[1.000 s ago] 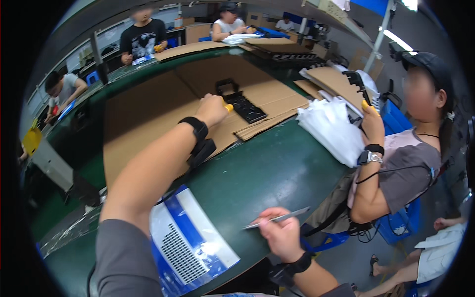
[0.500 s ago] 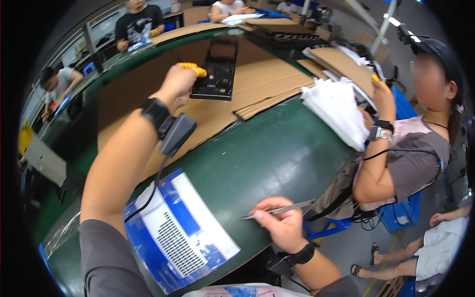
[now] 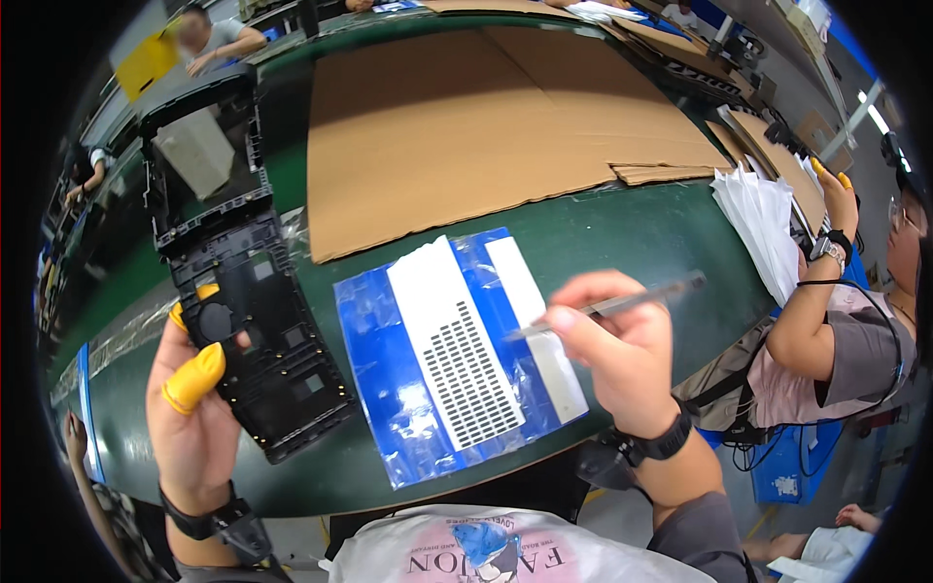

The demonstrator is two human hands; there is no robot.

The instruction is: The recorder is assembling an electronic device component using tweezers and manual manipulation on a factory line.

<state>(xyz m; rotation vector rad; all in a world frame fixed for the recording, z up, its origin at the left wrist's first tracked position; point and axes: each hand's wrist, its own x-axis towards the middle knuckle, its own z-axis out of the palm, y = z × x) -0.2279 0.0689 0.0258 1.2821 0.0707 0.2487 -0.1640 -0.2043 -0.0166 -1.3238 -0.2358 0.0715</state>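
Note:
A black plastic housing (image 3: 277,335) with an open frame at its far end is gripped at its left edge by my left hand (image 3: 194,428). Yellow finger cots (image 3: 193,379) cover some of that hand's fingertips. Between the thumb and fingers of my right hand (image 3: 627,355) is a pair of metal tweezers (image 3: 637,299), tips pointing left. Those tips hover over the right part of a blue sheet (image 3: 398,437). On the sheet lies a white strip bearing rows of small black rectangular stickers (image 3: 471,379), with a second pale strip beside it.
Flat brown cardboard (image 3: 466,126) covers the far part of the green table (image 3: 671,233). White sheets (image 3: 763,223) stick out at the right, near a co-worker (image 3: 826,321). Other people sit along the far and left sides.
My left hand has brought the black housing from above the cardboard back to the near left and tilted it. My right hand, still with the tweezers, has moved closer to the sticker sheet.

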